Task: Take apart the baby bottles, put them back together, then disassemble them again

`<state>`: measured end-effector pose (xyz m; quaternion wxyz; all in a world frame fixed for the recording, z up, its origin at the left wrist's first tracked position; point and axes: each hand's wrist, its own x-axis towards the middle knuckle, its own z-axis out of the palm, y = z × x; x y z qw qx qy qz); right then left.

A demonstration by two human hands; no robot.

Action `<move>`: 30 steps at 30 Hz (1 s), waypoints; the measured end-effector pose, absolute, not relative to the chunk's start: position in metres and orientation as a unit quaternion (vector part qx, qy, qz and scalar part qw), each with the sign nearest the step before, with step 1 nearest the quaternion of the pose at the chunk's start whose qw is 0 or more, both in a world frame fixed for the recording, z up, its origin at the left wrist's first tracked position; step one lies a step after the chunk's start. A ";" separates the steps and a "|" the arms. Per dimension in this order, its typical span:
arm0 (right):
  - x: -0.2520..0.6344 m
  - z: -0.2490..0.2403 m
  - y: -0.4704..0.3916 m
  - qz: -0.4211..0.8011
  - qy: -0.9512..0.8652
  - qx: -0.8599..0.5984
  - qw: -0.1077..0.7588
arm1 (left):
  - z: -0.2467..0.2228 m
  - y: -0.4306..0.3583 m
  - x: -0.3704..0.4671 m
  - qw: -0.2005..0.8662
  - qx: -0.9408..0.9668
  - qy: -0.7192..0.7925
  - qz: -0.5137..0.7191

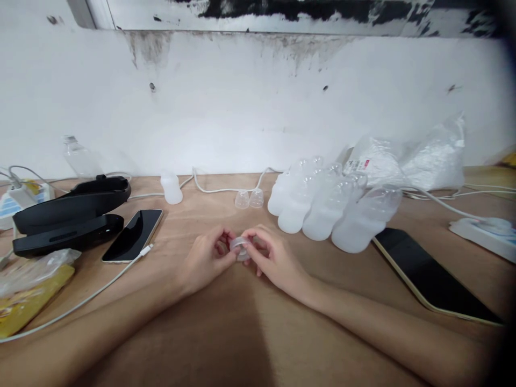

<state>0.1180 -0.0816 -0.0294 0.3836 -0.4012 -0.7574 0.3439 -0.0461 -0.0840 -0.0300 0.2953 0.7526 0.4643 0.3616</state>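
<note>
Mid-bench (250, 344), a small clear ring (241, 246) pinched between fingers of left hand (205, 262) and right hand (273, 259), held from both sides, likely for turning or fitting. Just beyond, 2 loose clear caps (249, 199). Far right, a row of translucent bottles (330, 207) lying on their sides, apparently empty, before plastic bags (407, 158) with unclear contents.
</note>
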 end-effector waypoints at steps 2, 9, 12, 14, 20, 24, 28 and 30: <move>0.118 -0.029 -0.081 0.336 -0.760 -0.397 0.390 | -0.030 -0.083 -0.049 0.284 0.758 0.462 0.362; 0.116 -0.031 -0.080 0.358 -0.747 -0.409 0.383 | -0.032 -0.083 -0.049 0.251 0.764 0.481 0.349; 0.116 -0.030 -0.080 0.375 -0.734 -0.417 0.382 | -0.030 -0.084 -0.047 0.225 0.769 0.488 0.346; 0.116 -0.029 -0.080 0.393 -0.726 -0.424 0.372 | -0.029 -0.084 -0.046 0.211 0.772 0.493 0.341; 0.115 -0.030 -0.080 0.427 -0.711 -0.429 0.358 | -0.027 -0.083 -0.045 0.213 0.774 0.497 0.330; 0.116 -0.029 -0.081 0.412 -0.720 -0.421 0.366 | -0.025 -0.084 -0.047 0.222 0.782 0.486 0.322; 0.117 -0.025 -0.082 0.401 -0.728 -0.422 0.362 | -0.024 -0.085 -0.050 0.235 0.783 0.482 0.314; 0.117 -0.025 -0.082 0.397 -0.729 -0.428 0.357 | -0.024 -0.085 -0.050 0.235 0.780 0.484 0.318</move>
